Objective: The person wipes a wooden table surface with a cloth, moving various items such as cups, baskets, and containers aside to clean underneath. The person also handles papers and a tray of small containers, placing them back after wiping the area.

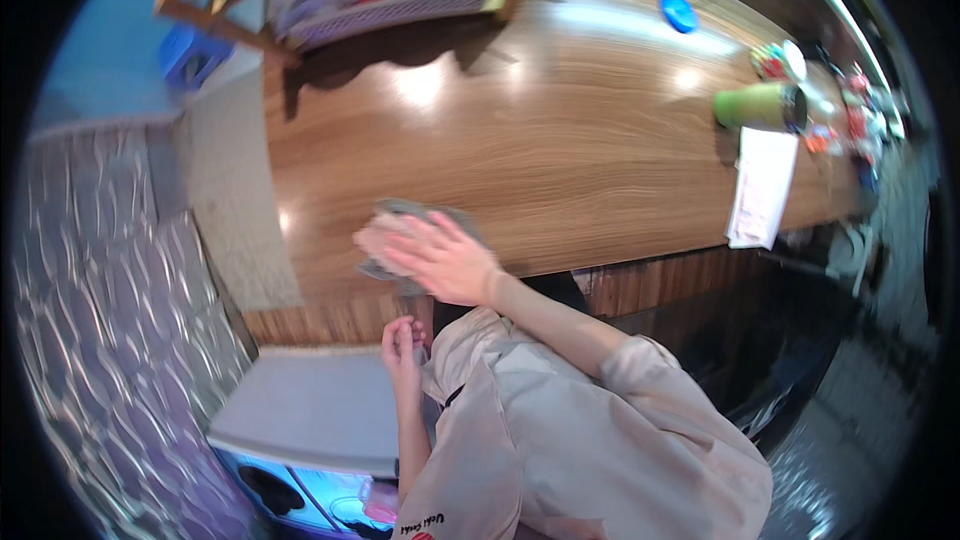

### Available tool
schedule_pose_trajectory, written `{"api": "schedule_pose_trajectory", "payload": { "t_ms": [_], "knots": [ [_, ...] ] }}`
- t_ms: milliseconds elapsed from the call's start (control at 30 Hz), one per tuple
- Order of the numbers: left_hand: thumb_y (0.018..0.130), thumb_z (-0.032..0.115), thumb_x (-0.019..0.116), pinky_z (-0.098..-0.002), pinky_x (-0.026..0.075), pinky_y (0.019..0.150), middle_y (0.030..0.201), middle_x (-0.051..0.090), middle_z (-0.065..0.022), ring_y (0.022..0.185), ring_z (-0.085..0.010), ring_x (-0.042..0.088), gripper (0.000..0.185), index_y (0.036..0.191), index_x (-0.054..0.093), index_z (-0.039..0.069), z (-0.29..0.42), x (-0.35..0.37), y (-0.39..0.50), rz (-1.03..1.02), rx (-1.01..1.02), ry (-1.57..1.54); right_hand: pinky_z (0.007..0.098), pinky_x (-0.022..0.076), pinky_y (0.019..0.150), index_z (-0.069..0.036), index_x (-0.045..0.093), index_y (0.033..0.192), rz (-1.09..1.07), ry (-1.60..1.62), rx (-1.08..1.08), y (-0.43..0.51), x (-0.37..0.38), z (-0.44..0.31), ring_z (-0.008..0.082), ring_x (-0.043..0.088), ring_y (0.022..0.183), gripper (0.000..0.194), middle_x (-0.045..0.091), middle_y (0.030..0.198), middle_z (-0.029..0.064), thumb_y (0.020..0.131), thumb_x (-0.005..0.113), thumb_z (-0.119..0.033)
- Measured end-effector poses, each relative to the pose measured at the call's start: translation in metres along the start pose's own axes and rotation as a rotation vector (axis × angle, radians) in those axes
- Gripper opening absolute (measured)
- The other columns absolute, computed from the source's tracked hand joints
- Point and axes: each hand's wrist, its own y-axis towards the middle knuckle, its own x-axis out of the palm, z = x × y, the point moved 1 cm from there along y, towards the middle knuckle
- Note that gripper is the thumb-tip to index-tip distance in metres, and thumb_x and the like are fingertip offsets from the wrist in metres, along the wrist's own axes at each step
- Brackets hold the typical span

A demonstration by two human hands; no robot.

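My right hand (454,264) lies flat, fingers spread and somewhat blurred, on a crumpled greyish cloth (386,204) near the front left part of the wood-grain counter (525,180). The cloth shows around the fingers, partly hidden beneath the hand. Just below the counter's front edge, my left hand (405,339) hangs beside my body with its fingers loosely curled; nothing is visible in it.
A wooden stand (277,49) with a perforated tray (390,19) stands at the back left. Farther right are a blue lid-like disc (679,13), a green bottle (754,108) and white papers (763,187) by the front edge. A white cabinet (315,405) stands below left.
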Motion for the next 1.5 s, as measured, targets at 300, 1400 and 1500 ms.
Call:
{"api": "schedule_pose_trajectory", "payload": {
  "t_ms": [300,1400,1500],
  "knots": [
    [0.111,0.019,0.060,-0.0265,0.054,0.081,0.098,0.072,-0.0059,0.087,-0.0109,0.065,0.018,0.117,0.067,0.003,0.058,0.126,0.034,-0.422,0.279,0.146,0.0598,0.0160,0.129,-0.017,0.042,0.163,0.430,-0.262,0.901,-0.219,-0.083,0.131,0.0366,0.026,0.160,0.072,0.034,0.172,0.0098,0.100,0.065,-0.041],
    [0.086,0.019,0.084,-0.0362,0.060,0.081,0.102,0.081,-0.0162,0.088,-0.0221,0.078,0.034,0.110,0.078,-0.005,0.019,0.744,-0.039,-0.760,0.359,0.432,0.0385,0.0580,0.084,0.008,0.074,0.119,1.197,0.920,1.286,-0.580,-0.181,0.402,0.0256,0.077,0.095,0.045,0.079,0.108,0.0191,0.083,0.086,-0.017],
    [0.090,0.017,0.083,-0.0330,0.060,0.075,0.098,0.081,-0.0126,0.083,-0.0166,0.076,0.030,0.109,0.078,-0.007,0.026,0.701,-0.046,-0.735,0.406,0.454,0.0325,0.0567,0.088,0.008,0.071,0.125,1.221,1.361,1.104,-0.551,-0.220,0.341,0.0181,0.072,0.100,0.034,0.076,0.115,0.0124,0.092,0.076,-0.002]
  ]
}}
